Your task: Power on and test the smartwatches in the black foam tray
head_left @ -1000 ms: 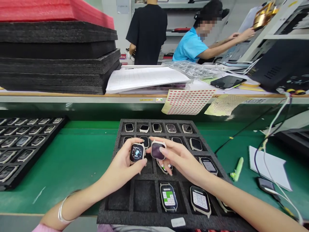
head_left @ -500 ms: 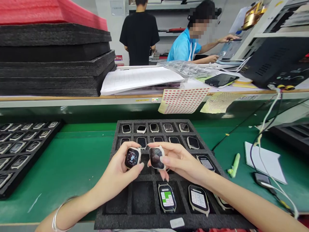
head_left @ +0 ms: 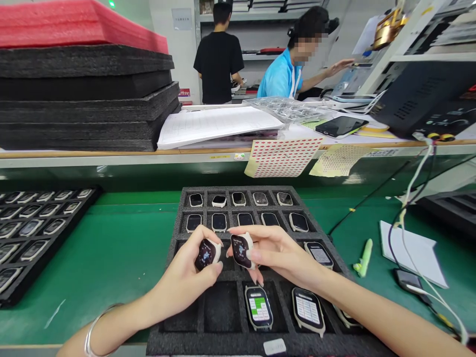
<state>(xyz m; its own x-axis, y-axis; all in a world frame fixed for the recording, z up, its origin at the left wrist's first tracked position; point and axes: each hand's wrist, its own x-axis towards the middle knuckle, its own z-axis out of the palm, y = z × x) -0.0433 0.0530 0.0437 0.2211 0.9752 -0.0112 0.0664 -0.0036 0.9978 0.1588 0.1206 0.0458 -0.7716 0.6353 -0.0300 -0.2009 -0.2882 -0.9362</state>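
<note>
Above the green desk (head_left: 122,248) and foam tray (head_left: 208,342), the left grip (head_left: 186,277) clasps the first watch body (head_left: 206,254) and the right grip (head_left: 282,258) the second watch body (head_left: 241,250), each probably light, rigid and glass-fronted, best pinched by its side rims.

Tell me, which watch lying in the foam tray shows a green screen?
The front-row watch just below the right hand. Its screen is lit green; its neighbour shows white, and the back-row watches look dark.

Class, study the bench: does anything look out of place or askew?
The red-dot sticker sheet and a yellow sheet droop over the shelf edge, curling instead of lying flat. Nothing looks spilled or broken.
</note>
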